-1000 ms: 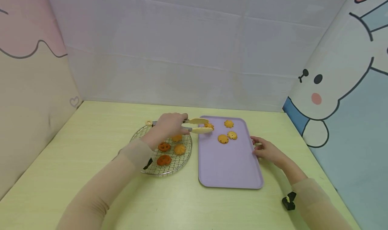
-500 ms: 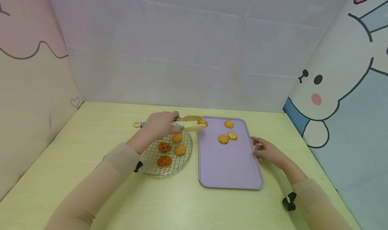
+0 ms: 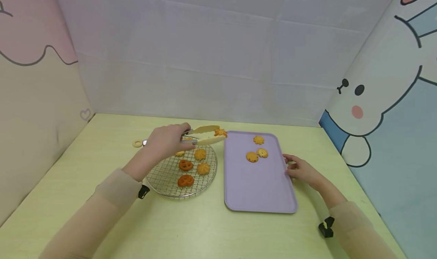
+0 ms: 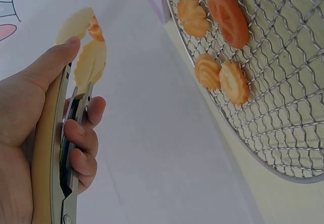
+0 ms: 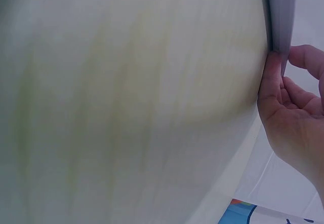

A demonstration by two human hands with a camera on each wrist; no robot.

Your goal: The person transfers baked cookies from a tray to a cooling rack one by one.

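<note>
1. So the left hand (image 3: pixel 167 140) has its fingers curled round the tongs (image 3: pixel 206 129), an orange cookie (image 3: pixel 220 132) nipped at their tips, right of that hand.
2. The right hand (image 3: pixel 303 171) pinches the near side of a purple tray (image 3: pixel 259 192); three cookies (image 3: pixel 252 157) sit left of it.
3. The left hand partly blocks a wire rack (image 3: pixel 165 182) below it, pretzels (image 3: pixel 186 181) included.
4. Pale bench (image 3: pixel 191 228) underneath, whitish wall (image 3: pixel 218 62) beyond both hands.

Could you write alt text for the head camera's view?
A left hand holds cream-tipped metal tongs pinching a golden-brown biscuit near the far left corner of a rectangular lilac tray bearing three golden biscuits. The right hand holds the tray's right edge; left of the tray is a round wire rack of biscuits.
</note>
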